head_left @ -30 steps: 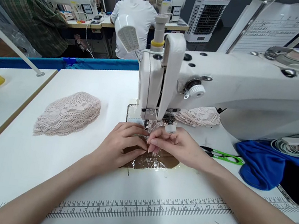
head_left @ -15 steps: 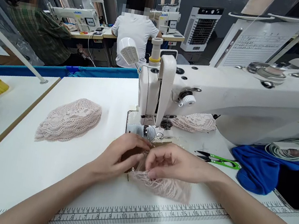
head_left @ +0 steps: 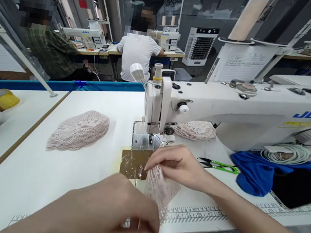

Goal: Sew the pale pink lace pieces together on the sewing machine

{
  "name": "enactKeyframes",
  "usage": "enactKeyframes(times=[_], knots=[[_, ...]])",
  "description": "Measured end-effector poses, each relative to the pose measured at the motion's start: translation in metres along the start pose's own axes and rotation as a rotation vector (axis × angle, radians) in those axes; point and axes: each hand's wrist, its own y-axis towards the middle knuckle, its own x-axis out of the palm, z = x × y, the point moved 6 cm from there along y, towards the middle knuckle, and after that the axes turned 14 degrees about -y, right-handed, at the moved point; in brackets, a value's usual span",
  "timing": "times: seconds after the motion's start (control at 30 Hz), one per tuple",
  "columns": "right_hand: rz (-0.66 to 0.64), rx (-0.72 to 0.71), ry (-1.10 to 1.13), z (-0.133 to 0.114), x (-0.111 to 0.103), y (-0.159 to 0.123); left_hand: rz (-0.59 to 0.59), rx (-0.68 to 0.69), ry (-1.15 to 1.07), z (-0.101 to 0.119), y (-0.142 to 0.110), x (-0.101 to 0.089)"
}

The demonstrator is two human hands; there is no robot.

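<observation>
My right hand [head_left: 179, 166] pinches the top of a pale pink lace piece [head_left: 158, 186] between thumb and fingers, just in front of the sewing machine's needle area. The lace hangs downward over the table's front edge. My left hand [head_left: 118, 210] is large and near the camera, fingers curled beside the lace's lower end; what they hold, if anything, is hidden. Behind the hands is the white sewing machine [head_left: 157, 105], with a brown plate [head_left: 134, 164] in front of its metal needle plate [head_left: 139, 141].
A lace stack [head_left: 79, 131] lies on the left; another lace bundle [head_left: 196, 130] sits behind the needle. Green-handled thread snips [head_left: 220, 166], a blue cloth [head_left: 253, 172] and a dark phone [head_left: 301, 188] lie on the right. Two people work at machines beyond.
My left hand has come away from the needle area, toward me. My right hand has lifted the lace, now hanging vertically. The view has shifted, uncovering the brown plate.
</observation>
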Motion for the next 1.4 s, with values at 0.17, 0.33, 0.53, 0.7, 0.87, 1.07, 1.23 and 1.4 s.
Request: enactKeyframes(times=[0.17, 0.33, 0.53, 0.7, 0.87, 1.07, 1.23, 1.4], knots=[[-0.106, -0.103, 0.277, -0.032, 0.009, 0.003, 0.512, 0.29, -0.144, 0.002, -0.02, -0.044], [-0.148, -0.064, 0.29, -0.054, 0.021, 0.008, 0.28, 0.223, -0.25, -0.028, -0.004, -0.047], [-0.117, 0.177, 0.149, -0.026, 0.036, 0.001, 0.262, 0.133, -0.338, -0.052, -0.033, -0.041], [-0.297, 0.31, 0.187, 0.004, 0.085, 0.003, 0.463, 0.029, -0.456, -0.085, -0.081, -0.042], [-0.077, 0.265, 0.08, -0.014, 0.085, 0.058, 0.911, 0.003, -0.348, -0.111, -0.134, -0.09], [0.128, 0.189, 0.027, -0.003, 0.077, 0.171, 1.157, -0.001, -0.129, -0.134, -0.152, -0.213], [0.166, 0.266, -0.087, 0.049, 0.079, 0.221, 1.078, -0.128, 0.065, -0.171, -0.12, -0.276], [0.151, 0.283, -0.173, 0.074, 0.079, 0.225, 1.076, -0.245, 0.283, -0.191, -0.105, -0.28]])
